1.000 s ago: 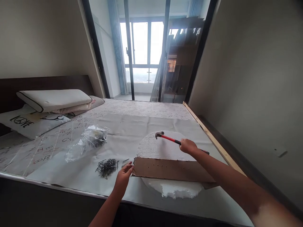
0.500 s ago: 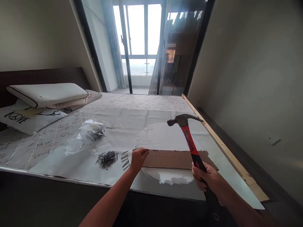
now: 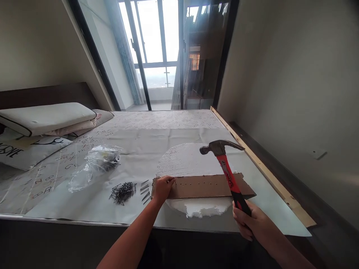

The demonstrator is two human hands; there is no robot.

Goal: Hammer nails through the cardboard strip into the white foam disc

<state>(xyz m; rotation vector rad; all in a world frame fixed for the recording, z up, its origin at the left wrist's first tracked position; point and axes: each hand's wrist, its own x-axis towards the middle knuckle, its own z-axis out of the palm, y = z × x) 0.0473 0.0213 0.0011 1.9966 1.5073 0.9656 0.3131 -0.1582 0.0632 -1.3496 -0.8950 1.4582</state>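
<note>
My right hand (image 3: 249, 220) is wrapped round the black grip of a claw hammer (image 3: 228, 173), whose red shaft rises to a dark steel head above the board. With finger and thumb pinched, my left hand (image 3: 164, 188) holds a small nail (image 3: 175, 181) at the left part of a brown strip of board (image 3: 202, 188). Most of that nail is hidden by the fingers. A row of nail heads or holes runs along the strip, which lies across a round white foam slab (image 3: 186, 158). Several loose nails (image 3: 145, 188) lie left of my left hand, beside a heap of nails (image 3: 123, 192).
A crumpled clear plastic bag (image 3: 98, 160) with dark contents lies further left. White sheeting (image 3: 140, 157) covers part of the mattress (image 3: 179, 117). A wooden rail (image 3: 263, 168) runs along the right side. Pillows (image 3: 47, 117) are piled at the far left.
The view has shifted slightly to the right. My right hand has moved the hammer a little right and down against the board. My left hand stays pinched at the board's left part.
</note>
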